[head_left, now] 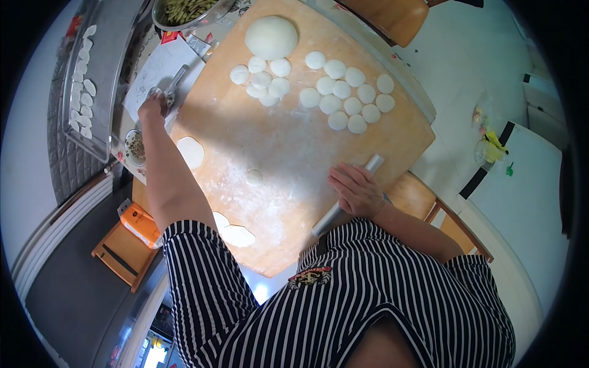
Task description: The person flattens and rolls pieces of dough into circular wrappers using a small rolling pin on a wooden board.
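Observation:
My right hand (pixel 357 191) lies over a light-coloured rolling pin (pixel 327 219) on the floured wooden board (pixel 288 147), its fingers together and draped across the pin. My left hand (pixel 154 105) reaches to the far left, its fingers curled beside a metal handle (pixel 179 76) over a white flat sheet or board (pixel 147 76); what they hold is hard to make out. A small dough disc (pixel 254 178) sits on the flour between my arms. A rolled wrapper (pixel 191 152) and another wrapper (pixel 237 236) lie along the board's left side.
A large dough ball (pixel 272 38) and several dough discs (pixel 340 90) sit on the far part of the board. Left are a small bowl of chopped filling (pixel 134 147) and a metal tray (pixel 112 55) with several dumplings. A larger bowl (pixel 161 26) stands behind; chairs (pixel 399 18) flank the table.

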Available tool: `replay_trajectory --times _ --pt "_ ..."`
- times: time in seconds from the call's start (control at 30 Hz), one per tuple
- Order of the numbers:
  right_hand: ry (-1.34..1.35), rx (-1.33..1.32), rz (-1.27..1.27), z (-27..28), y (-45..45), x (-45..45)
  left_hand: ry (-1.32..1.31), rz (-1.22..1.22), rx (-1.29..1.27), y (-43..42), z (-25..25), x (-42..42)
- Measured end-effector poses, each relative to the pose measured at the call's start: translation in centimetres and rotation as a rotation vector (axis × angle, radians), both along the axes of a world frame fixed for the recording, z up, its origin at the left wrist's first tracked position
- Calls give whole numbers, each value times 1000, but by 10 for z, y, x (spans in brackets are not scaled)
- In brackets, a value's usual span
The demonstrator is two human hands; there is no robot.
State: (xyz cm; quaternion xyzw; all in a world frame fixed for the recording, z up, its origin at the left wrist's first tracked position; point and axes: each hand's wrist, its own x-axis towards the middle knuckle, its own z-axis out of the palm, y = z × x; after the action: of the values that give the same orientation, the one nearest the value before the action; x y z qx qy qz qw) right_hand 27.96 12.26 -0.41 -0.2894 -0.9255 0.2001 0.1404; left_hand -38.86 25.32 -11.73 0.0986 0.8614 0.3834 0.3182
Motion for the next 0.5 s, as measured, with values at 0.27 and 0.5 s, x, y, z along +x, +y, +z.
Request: replay_trajectory --times 0.27,0.5 --pt "52 4 3 -4 1 0 -348 201 409 -26 67 30" --pt "96 42 -16 -7 0 0 -342 -285 306 -97 159 237"
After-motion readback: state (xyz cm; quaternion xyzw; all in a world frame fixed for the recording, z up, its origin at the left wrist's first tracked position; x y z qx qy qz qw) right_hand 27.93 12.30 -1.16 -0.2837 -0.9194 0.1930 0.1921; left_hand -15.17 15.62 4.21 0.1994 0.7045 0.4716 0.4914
